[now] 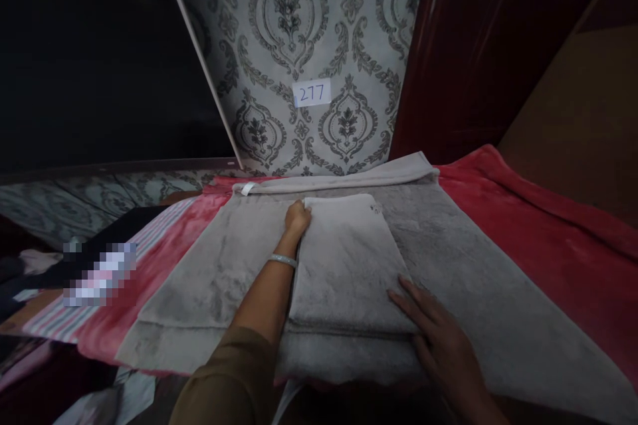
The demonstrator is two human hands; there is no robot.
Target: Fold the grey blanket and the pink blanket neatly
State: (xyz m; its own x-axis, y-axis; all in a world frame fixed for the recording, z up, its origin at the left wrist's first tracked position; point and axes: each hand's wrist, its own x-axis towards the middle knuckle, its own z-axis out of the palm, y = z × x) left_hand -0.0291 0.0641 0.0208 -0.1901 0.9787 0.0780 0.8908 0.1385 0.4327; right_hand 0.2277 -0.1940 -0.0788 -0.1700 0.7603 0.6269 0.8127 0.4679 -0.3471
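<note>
A folded grey towel (343, 265) lies on top of a larger grey towel (463, 265) spread over a red blanket (548, 232). My left hand (298, 218) reaches far forward and grips the folded towel's far left corner; a bracelet is on its wrist. My right hand (438, 335) lies flat, fingers spread, on the near right corner of the folded towel, pressing it down.
A patterned grey wall (319, 26) with a paper label reading 277 (312, 93) rises behind the bed. A dark red curtain (478, 46) hangs at the right. Striped cloth (154, 232) and dark clothing lie at the left edge.
</note>
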